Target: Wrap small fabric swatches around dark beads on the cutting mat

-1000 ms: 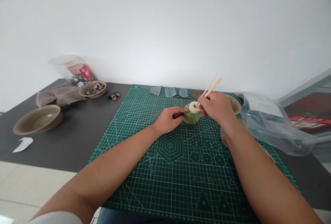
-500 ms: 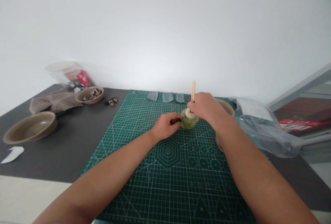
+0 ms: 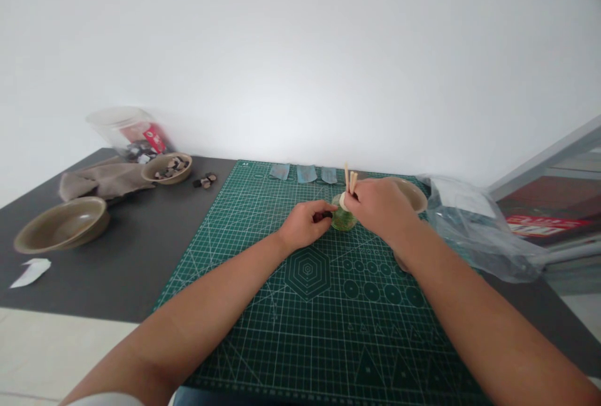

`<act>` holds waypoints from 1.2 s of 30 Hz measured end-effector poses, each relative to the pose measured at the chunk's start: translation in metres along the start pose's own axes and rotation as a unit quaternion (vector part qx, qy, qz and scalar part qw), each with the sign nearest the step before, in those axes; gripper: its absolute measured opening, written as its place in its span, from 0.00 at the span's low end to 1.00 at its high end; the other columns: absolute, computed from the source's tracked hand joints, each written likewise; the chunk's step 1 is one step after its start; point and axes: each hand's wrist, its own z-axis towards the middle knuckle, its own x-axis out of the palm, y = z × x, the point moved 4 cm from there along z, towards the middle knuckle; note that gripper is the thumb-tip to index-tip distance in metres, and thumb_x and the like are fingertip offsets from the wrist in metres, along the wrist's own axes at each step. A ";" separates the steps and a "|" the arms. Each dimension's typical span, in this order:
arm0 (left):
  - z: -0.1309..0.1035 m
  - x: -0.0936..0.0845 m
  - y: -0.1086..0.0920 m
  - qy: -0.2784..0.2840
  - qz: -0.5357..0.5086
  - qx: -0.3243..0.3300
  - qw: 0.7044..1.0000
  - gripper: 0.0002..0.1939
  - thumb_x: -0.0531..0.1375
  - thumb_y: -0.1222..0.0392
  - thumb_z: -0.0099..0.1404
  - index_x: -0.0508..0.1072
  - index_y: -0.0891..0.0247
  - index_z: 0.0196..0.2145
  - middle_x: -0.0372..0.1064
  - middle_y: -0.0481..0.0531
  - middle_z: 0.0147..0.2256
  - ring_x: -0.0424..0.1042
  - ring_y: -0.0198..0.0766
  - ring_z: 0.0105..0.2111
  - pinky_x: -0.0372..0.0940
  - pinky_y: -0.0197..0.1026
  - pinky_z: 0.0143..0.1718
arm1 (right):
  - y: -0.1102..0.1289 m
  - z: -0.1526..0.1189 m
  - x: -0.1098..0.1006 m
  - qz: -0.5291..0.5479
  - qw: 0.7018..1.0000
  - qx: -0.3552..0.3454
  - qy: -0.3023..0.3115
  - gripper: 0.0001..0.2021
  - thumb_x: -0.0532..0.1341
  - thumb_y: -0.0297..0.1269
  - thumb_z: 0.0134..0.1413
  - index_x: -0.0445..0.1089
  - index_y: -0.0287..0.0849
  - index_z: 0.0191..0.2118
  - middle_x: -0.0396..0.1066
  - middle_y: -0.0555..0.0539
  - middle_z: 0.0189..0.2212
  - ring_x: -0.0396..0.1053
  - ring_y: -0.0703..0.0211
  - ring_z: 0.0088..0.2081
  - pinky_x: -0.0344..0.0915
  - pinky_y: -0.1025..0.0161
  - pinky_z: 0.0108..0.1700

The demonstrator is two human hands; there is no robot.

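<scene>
Clearly, the nearest surface is the green gridded cutting mat (image 3: 305,331), with the small glass jar (image 3: 344,221) standing on its farther part, between the hands. The left hand (image 3: 303,226) is curled into a narrow pinch around a small dark piece (image 3: 327,214), its index fingertip at the jar's side. The jar looks like clear glass with yellow-green contents: probably light but breakable, slick if wet, and best held around its lower body rather than by the cream-coloured collar (image 3: 342,201). The right hand (image 3: 382,206) has a narrow hold on the slim wooden sticks (image 3: 353,182), just over the collar, and hides their lower part. The sticks should be very light and stiff, liable to snap under side load, so a loose grip around the middle suits them. Farther off are the ceramic bowl (image 3: 416,196) behind the right hand and the bluish patches (image 3: 307,173) near the wall.

Compared with half a second ago, the left hand keeps its place beside the jar. The right hand now covers more of the collar, and the sticks show less length above it, one splayed from the others instead of all bunched.
</scene>
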 end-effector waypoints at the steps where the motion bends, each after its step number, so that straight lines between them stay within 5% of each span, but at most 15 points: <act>1: 0.000 0.000 0.000 0.000 0.002 -0.003 1.000 0.13 0.57 0.69 0.54 0.74 0.66 0.38 0.64 0.44 0.22 0.61 0.28 0.22 0.57 0.32 0.25 | -0.002 -0.002 0.001 0.012 1.000 -0.001 -0.011 0.16 0.50 0.35 0.53 0.73 0.38 0.25 0.72 0.43 0.23 0.66 0.59 0.24 0.51 0.64 0.27; 7: 0.000 0.000 0.000 0.001 -0.006 -0.007 1.000 0.13 0.57 0.69 0.55 0.74 0.66 0.39 0.65 0.45 0.23 0.61 0.28 0.22 0.58 0.32 0.25 | -0.020 -0.012 0.007 0.142 0.986 0.058 -0.060 0.18 0.51 0.38 0.53 0.70 0.40 0.19 0.70 0.47 0.18 0.66 0.60 0.23 0.54 0.66 0.28; 14: 0.000 0.001 0.002 0.001 -0.011 -0.010 1.000 0.13 0.57 0.68 0.54 0.74 0.65 0.39 0.65 0.45 0.23 0.61 0.28 0.22 0.58 0.32 0.25 | -0.035 -0.008 0.014 0.315 0.932 0.179 0.027 0.13 0.53 0.35 0.48 0.71 0.39 0.21 0.69 0.50 0.14 0.67 0.62 0.18 0.58 0.69 0.23; 18: 0.001 0.002 0.003 0.000 -0.020 -0.015 1.000 0.13 0.57 0.68 0.54 0.74 0.67 0.39 0.65 0.45 0.22 0.61 0.28 0.21 0.57 0.32 0.24 | -0.029 0.003 0.007 0.255 0.950 0.168 0.063 0.13 0.53 0.34 0.46 0.68 0.39 0.17 0.66 0.49 0.12 0.65 0.62 0.16 0.55 0.68 0.20; 23: 0.000 0.003 0.005 0.003 -0.025 -0.014 1.000 0.13 0.57 0.68 0.55 0.74 0.66 0.39 0.65 0.45 0.23 0.60 0.28 0.21 0.57 0.32 0.24 | -0.018 0.008 -0.004 0.104 0.987 0.118 -0.030 0.13 0.55 0.36 0.47 0.70 0.39 0.18 0.68 0.44 0.14 0.66 0.58 0.21 0.54 0.65 0.23; 30: 0.000 0.003 0.002 0.010 -0.019 -0.015 1.000 0.14 0.57 0.68 0.55 0.74 0.64 0.40 0.68 0.46 0.24 0.62 0.29 0.22 0.59 0.33 0.25 | -0.030 0.001 0.010 0.272 0.944 0.180 0.040 0.13 0.53 0.34 0.47 0.73 0.37 0.22 0.68 0.48 0.13 0.66 0.62 0.17 0.57 0.68 0.22; 36: 0.000 0.002 0.002 0.009 -0.019 -0.012 1.000 0.15 0.57 0.68 0.55 0.74 0.65 0.41 0.68 0.46 0.25 0.62 0.29 0.22 0.59 0.33 0.26 | -0.032 -0.002 0.002 0.232 0.952 0.199 -0.012 0.15 0.53 0.36 0.48 0.71 0.38 0.18 0.67 0.48 0.12 0.66 0.61 0.17 0.56 0.67 0.22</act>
